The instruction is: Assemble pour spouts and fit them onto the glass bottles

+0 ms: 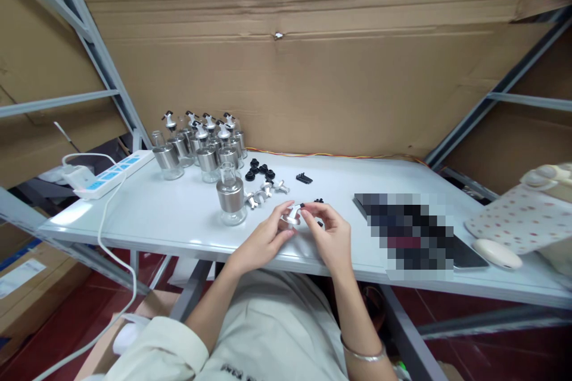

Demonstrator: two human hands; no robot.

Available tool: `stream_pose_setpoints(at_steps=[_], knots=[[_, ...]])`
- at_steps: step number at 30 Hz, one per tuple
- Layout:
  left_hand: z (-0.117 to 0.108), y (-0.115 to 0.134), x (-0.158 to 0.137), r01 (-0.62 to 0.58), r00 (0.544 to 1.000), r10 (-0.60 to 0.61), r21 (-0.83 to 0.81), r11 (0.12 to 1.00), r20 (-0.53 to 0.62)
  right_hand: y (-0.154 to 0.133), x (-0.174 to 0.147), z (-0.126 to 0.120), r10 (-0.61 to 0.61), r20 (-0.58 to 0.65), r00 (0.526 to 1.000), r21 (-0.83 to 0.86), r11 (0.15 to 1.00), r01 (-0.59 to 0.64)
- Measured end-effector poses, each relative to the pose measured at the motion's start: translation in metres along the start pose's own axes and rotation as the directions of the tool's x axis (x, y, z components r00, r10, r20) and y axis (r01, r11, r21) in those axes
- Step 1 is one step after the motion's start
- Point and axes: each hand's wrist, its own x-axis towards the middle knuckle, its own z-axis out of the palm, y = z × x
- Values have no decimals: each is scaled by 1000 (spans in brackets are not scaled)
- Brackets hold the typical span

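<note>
My left hand holds a silver bottle pourer between thumb and fingers, just above the table's front edge. My right hand pinches a small black flap at the pourer's tip; whether it is fixed on cannot be made out. Left of my hands stands a glass bottle with a steel band, its neck bare. Several silver pourer tops lie beyond my left hand, with black stoppers behind them. More black flaps lie farther back, and a few are partly hidden by my right hand.
Several banded bottles crowd the back left, most topped with pourers. A power strip and white cable run along the left edge. To the right are a blurred-out dark flat device, a white oval object and a dotted container. Cardboard walls the back.
</note>
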Motion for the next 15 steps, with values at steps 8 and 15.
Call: stream_pose_setpoints(at_steps=[8, 15], knots=[[1, -1, 1, -26, 999, 24, -42, 999, -45, -3, 0, 2, -130, 125, 984, -32, 990, 135], [0, 0, -1, -16, 1000, 16, 6, 1000, -23, -1, 1, 4, -88, 172, 981, 51, 995, 80]])
